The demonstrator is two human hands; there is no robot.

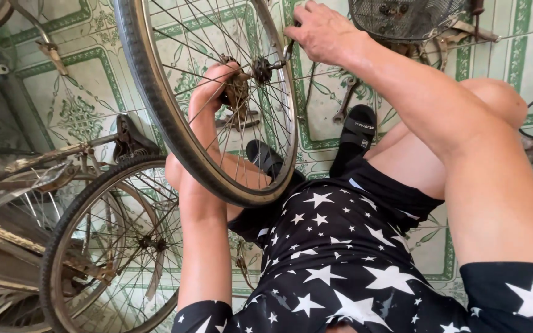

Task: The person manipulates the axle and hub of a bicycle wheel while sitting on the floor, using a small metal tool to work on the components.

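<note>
A loose bicycle wheel (pixel 155 105) with a black tyre and thin spokes stands upright between my knees. My left hand (pixel 214 86) reaches behind the spokes and grips the hub (pixel 242 77) at the wheel's centre. My right hand (pixel 319 31) is closed on a metal wrench (pixel 286 52) whose end meets the hub axle from the near side. Black clothing with white stars (pixel 340 259) covers my lap.
A rusty bicycle (pixel 63 246) lies on its side at the left, one wheel low in view. Wrenches (pixel 345 102) lie on the green patterned tile floor. A wire basket (pixel 402 18) sits at the top right. My feet wear black sandals (pixel 356 132).
</note>
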